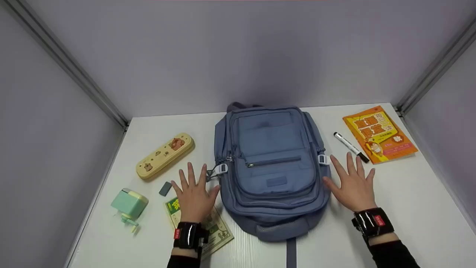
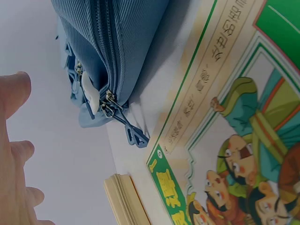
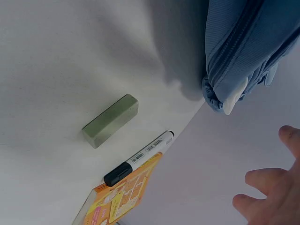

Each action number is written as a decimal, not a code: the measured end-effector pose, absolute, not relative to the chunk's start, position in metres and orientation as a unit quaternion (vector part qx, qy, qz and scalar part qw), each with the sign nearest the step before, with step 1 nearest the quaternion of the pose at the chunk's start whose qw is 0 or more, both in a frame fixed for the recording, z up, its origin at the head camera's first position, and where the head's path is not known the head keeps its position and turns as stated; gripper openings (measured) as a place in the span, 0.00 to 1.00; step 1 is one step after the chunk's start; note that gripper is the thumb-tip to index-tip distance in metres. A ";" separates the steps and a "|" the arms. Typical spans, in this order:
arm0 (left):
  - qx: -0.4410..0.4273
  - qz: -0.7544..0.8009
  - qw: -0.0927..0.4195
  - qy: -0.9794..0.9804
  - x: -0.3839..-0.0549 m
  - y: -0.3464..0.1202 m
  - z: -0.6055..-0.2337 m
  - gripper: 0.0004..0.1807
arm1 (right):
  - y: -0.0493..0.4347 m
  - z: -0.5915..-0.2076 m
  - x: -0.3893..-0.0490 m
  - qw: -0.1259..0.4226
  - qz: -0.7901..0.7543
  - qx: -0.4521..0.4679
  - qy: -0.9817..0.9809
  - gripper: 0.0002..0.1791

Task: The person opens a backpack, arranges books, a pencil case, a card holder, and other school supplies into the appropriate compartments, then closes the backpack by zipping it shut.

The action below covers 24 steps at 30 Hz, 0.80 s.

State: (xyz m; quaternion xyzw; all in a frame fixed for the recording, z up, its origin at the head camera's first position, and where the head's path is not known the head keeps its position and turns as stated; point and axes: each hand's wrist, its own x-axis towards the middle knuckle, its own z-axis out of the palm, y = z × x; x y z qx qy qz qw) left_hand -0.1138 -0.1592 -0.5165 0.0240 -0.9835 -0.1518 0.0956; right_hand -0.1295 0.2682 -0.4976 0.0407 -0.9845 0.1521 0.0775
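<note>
Flanking backpack (image 1: pixel 273 139): left hand (image 1: pixel 195 200), right hand (image 1: pixel 354 188), both spread, gripping nothing. Work apparently unstarted; pencil case (image 1: pixel 163 156), marker (image 1: pixel 349 145) lie outside.

The head view looks forward and down over the table (image 1: pixel 416 197); both wrist views sit close and low, rolled sideways, the left sharing bag (image 1: pixel 275 139) and booklet (image 2: pixel 229 126) with it, the right bag and marker (image 3: pixel 140 157)
</note>
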 end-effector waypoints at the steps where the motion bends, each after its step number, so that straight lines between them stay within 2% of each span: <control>1: 0.024 -0.151 0.096 -0.983 -0.114 -0.159 -0.517 0.41 | 0.268 -0.497 -0.130 0.077 0.154 0.041 -0.984 0.40; 13: 0.019 -0.159 0.089 -0.983 -0.119 -0.155 -0.517 0.40 | 0.238 -0.485 -0.121 0.064 0.193 0.063 -0.977 0.40; 18: -0.044 -0.187 0.097 -0.977 -0.127 -0.141 -0.520 0.36 | 0.196 -0.481 -0.100 0.078 0.211 0.126 -0.966 0.41; 21: -0.099 -0.203 0.074 -0.971 -0.131 -0.129 -0.525 0.32 | 0.166 -0.486 -0.082 0.072 0.214 0.183 -0.957 0.39; 24: -0.120 -0.202 0.035 -0.971 -0.133 -0.119 -0.532 0.27 | 0.143 -0.494 -0.065 0.032 0.212 0.231 -0.949 0.37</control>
